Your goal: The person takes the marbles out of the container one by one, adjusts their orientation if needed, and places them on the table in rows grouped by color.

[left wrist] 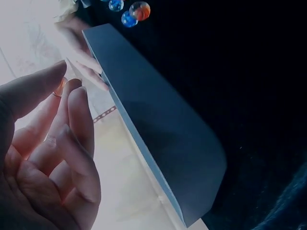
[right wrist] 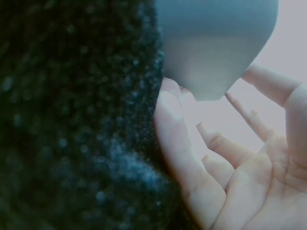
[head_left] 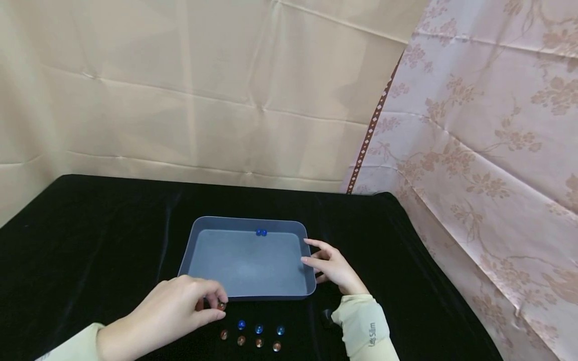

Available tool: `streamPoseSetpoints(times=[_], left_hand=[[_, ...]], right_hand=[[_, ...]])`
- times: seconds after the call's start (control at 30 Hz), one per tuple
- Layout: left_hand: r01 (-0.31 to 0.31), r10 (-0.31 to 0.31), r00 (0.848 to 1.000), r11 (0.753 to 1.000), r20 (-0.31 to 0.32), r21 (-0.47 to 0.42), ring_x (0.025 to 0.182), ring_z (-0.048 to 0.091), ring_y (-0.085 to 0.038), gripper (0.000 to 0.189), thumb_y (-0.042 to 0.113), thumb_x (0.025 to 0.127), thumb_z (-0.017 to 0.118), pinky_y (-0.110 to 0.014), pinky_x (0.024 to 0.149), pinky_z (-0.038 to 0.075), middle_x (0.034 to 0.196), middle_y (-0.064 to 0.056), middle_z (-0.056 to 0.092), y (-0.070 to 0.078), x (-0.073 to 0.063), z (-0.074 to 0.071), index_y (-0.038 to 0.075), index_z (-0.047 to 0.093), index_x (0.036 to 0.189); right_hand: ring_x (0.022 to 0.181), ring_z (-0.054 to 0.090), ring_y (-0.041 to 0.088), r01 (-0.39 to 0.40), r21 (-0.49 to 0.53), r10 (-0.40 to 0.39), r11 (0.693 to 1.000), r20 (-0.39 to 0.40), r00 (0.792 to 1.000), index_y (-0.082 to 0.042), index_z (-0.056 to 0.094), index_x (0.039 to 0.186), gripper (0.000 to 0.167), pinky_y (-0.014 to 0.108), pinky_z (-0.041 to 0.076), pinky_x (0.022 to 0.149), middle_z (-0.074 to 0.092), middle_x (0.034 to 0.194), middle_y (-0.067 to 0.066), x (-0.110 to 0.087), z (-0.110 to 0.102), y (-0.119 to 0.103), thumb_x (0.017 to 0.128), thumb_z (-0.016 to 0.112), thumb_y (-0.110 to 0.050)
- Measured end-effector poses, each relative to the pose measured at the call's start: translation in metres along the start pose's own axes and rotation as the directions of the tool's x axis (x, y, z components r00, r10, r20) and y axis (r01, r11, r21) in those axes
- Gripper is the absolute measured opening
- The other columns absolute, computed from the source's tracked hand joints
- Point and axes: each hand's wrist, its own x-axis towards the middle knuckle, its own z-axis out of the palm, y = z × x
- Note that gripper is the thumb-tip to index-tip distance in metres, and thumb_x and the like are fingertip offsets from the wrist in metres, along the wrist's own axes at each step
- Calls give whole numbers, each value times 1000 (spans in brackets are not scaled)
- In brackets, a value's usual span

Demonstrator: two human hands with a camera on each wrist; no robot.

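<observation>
Between thumb and fingertips, my left hand (head_left: 171,306) pinches an orange-brown glass marble (head_left: 221,306), just outside the tray's near left edge. In the left wrist view the marble (left wrist: 59,88) shows only partly behind the fingertips. A shallow blue-grey tray (head_left: 244,265) lies on the black cloth, with two blue marbles (head_left: 261,232) side by side along its far wall. At the tray's right side, my right hand (head_left: 336,268) holds the wall, thumb and index fingertip over the rim and other fingers outside. The right wrist view shows these fingers around the tray corner (right wrist: 206,72).
In front of the tray, three blue marbles (head_left: 259,329) form a row, with a row of several orange-brown marbles (head_left: 259,343) nearer me. Black cloth (head_left: 113,240) covers the table. A cream curtain (head_left: 217,100) hangs behind, and a pink floral one (head_left: 487,150) on the right.
</observation>
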Motion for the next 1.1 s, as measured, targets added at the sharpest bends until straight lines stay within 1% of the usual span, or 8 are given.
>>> streamPoseSetpoints(times=[0.2, 0.47, 0.73, 0.83, 0.97, 1.1], left_hand=[[11, -11, 1000, 999, 22, -30, 65, 50, 11, 10, 32, 87, 75, -18, 53, 40, 78, 28, 62, -3, -7, 6, 30, 69, 94], [45, -36, 995, 995, 98, -91, 67, 51, 10, 12, 34, 87, 74, -19, 53, 41, 80, 28, 62, -11, -11, 12, 30, 70, 97], [44, -40, 994, 998, 98, -38, 66, 49, 10, 9, 35, 87, 75, -19, 52, 39, 78, 31, 58, -18, -13, 19, 34, 68, 93], [46, -40, 992, 998, 118, -50, 66, 50, 11, 9, 34, 87, 74, -19, 52, 39, 78, 31, 58, -21, -14, 20, 34, 68, 93], [54, -41, 986, 996, 163, -72, 66, 52, 11, 9, 32, 87, 74, -19, 53, 40, 78, 30, 61, -26, -15, 20, 33, 69, 94], [57, -44, 980, 996, 193, -62, 65, 52, 11, 9, 30, 87, 74, -19, 52, 41, 78, 29, 62, -29, -16, 22, 32, 70, 95]], right_hand=[[79, 64, 21, 10, 7, -10, 1000, -5, 1000, -19, 51, 143, 55, 39, 60, 68, 63, 104, 15, 1, 0, 1, 92, 70, -28], [79, 65, 20, 6, 7, -6, 1000, -2, 1000, -19, 51, 143, 55, 39, 60, 69, 63, 104, 15, 0, 1, 1, 92, 70, -29], [78, 67, 20, 10, 7, -10, 1000, 6, 1000, -18, 50, 144, 57, 39, 60, 69, 63, 105, 15, -1, 0, 1, 92, 70, -29], [78, 67, 20, 11, 4, -11, 1000, 3, 1000, -18, 51, 144, 57, 39, 59, 69, 63, 105, 15, -1, 0, 0, 92, 71, -29], [79, 67, 20, 16, 1, -16, 1000, 2, 1000, -18, 51, 143, 56, 39, 59, 69, 63, 105, 15, 0, 0, -1, 92, 70, -29], [79, 67, 20, 11, 4, -11, 1000, 9, 1000, -18, 50, 144, 56, 40, 60, 70, 63, 105, 16, 0, 0, 0, 92, 70, -29]])
